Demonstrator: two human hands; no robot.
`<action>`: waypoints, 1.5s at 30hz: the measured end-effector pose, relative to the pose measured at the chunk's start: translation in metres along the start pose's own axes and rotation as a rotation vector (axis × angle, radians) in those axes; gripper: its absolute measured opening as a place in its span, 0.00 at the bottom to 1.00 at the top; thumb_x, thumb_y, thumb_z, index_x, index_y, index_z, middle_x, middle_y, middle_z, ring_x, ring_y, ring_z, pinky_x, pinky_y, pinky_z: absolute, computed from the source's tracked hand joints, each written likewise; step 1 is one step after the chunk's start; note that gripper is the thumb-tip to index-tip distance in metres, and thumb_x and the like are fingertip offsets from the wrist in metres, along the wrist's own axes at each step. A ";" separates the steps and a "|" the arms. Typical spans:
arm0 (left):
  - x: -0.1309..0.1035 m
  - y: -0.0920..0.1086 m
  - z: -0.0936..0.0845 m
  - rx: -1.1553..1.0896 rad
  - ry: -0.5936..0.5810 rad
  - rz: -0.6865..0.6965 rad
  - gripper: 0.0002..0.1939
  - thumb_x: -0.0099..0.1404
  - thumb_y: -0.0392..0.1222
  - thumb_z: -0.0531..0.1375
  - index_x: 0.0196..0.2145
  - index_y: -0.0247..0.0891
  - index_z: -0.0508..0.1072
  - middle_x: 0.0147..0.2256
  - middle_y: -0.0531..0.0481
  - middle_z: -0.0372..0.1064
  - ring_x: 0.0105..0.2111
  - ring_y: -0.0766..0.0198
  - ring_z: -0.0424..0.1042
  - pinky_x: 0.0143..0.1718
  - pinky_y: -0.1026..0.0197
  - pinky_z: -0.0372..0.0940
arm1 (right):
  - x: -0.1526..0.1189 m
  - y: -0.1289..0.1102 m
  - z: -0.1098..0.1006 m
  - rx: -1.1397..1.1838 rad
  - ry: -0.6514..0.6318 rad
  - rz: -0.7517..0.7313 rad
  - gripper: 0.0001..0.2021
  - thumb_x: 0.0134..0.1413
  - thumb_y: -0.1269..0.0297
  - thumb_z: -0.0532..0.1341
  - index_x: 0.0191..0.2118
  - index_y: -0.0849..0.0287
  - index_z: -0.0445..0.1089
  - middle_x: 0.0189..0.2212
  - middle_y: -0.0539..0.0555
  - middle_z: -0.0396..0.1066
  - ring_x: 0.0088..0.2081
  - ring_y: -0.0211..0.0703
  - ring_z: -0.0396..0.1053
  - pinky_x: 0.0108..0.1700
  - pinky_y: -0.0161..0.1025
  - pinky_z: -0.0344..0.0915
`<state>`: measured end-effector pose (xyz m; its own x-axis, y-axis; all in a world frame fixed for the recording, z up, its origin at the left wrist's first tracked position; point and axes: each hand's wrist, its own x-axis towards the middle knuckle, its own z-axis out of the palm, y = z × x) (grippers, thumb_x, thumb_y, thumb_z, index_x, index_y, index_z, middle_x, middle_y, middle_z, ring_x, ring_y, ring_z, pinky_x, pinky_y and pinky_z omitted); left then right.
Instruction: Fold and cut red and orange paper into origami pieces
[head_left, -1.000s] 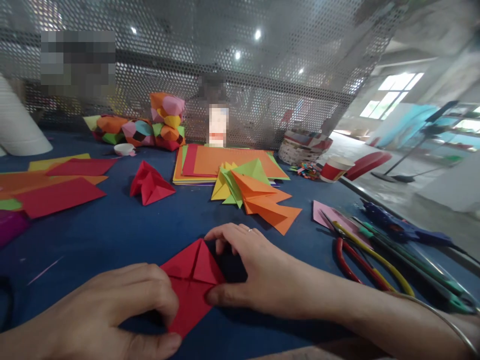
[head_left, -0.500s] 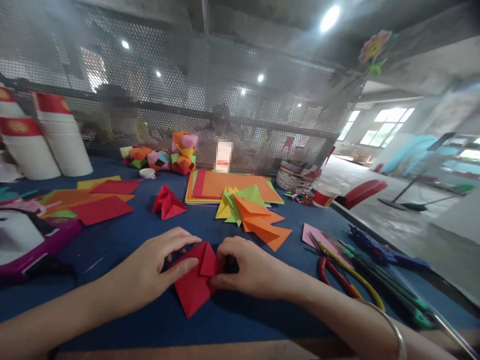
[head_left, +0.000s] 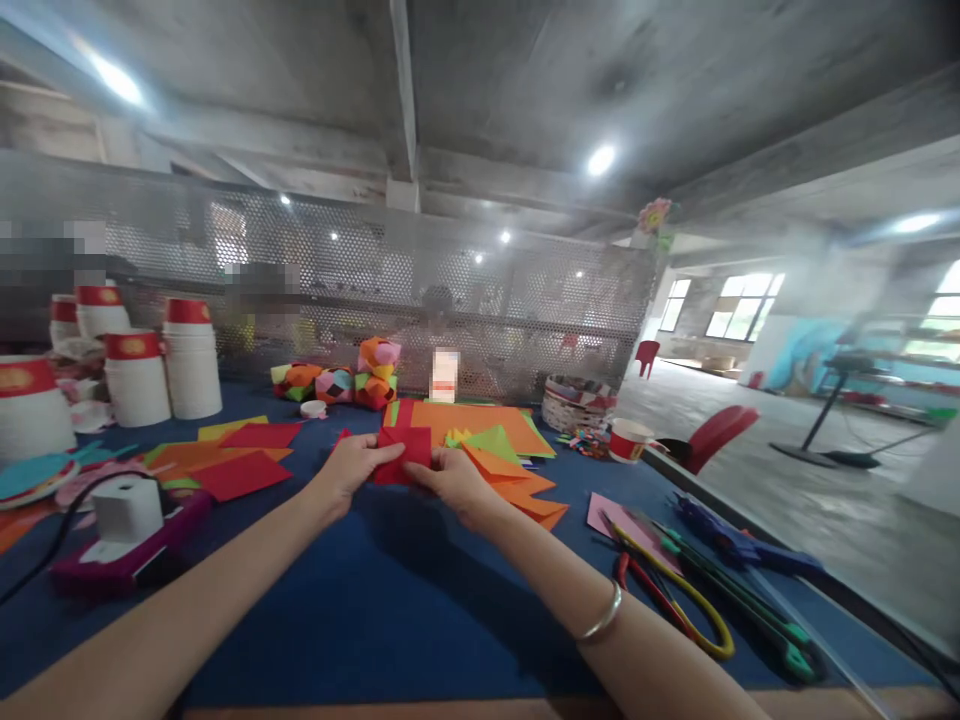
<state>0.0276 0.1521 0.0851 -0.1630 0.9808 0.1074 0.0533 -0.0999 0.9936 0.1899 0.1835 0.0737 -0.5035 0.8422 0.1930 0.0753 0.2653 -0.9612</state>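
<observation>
Between my two hands a folded piece of red paper (head_left: 405, 450) is held up above the blue table (head_left: 420, 610). My left hand (head_left: 356, 470) pinches its left side, thumb across the front. At the right side, my right hand (head_left: 454, 480) grips it the same way, with the thumb near the middle. Behind my right hand lie folded orange papers (head_left: 536, 500) and a folded green one (head_left: 499, 450). A stack of orange sheets (head_left: 480, 418) lies farther back. Most of the small red folded piece behind my left hand is hidden.
Loose coloured sheets (head_left: 244, 475) and a purple power strip (head_left: 135, 555) with a white plug lie at left, before stacked paper cups (head_left: 191, 360). Paper balls (head_left: 375, 380) stand at the back. Right: woven basket (head_left: 577, 402), paper cup (head_left: 628, 440), yellow-handled scissors (head_left: 716, 620), blue glue gun (head_left: 739, 540).
Both hands have lifted the red paper off the table and moved it away from me. Its shape now looks like a rectangle rather than a diamond. The head view has tilted up.
</observation>
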 end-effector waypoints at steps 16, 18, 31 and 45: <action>0.002 -0.015 -0.018 0.122 -0.037 0.149 0.20 0.38 0.48 0.70 0.31 0.38 0.80 0.29 0.49 0.80 0.28 0.61 0.73 0.31 0.61 0.65 | -0.010 0.024 -0.008 0.043 0.064 0.074 0.09 0.61 0.72 0.63 0.28 0.59 0.71 0.21 0.48 0.69 0.24 0.37 0.65 0.32 0.35 0.62; 0.003 -0.016 -0.017 0.149 -0.047 0.200 0.21 0.37 0.47 0.70 0.32 0.39 0.81 0.34 0.48 0.82 0.36 0.55 0.77 0.38 0.57 0.70 | -0.010 0.025 -0.007 0.022 0.058 0.067 0.09 0.61 0.73 0.63 0.29 0.59 0.71 0.21 0.47 0.69 0.24 0.36 0.65 0.31 0.34 0.62; 0.006 -0.023 -0.019 0.234 0.003 0.191 0.22 0.51 0.64 0.66 0.23 0.41 0.75 0.24 0.50 0.77 0.31 0.52 0.77 0.37 0.55 0.72 | -0.007 0.033 -0.010 -0.145 0.030 -0.033 0.09 0.58 0.71 0.64 0.26 0.58 0.70 0.20 0.45 0.66 0.24 0.36 0.62 0.29 0.33 0.58; 0.002 -0.021 -0.017 0.363 0.164 0.407 0.19 0.50 0.58 0.66 0.32 0.42 0.73 0.40 0.47 0.73 0.39 0.56 0.74 0.42 0.54 0.70 | -0.006 0.037 -0.018 -0.181 0.200 -0.004 0.06 0.60 0.70 0.61 0.31 0.59 0.73 0.25 0.50 0.72 0.27 0.38 0.67 0.30 0.33 0.61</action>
<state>0.0092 0.1536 0.0649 -0.2083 0.8335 0.5117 0.4745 -0.3714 0.7981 0.2110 0.1965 0.0405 -0.3251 0.9124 0.2487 0.2357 0.3328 -0.9130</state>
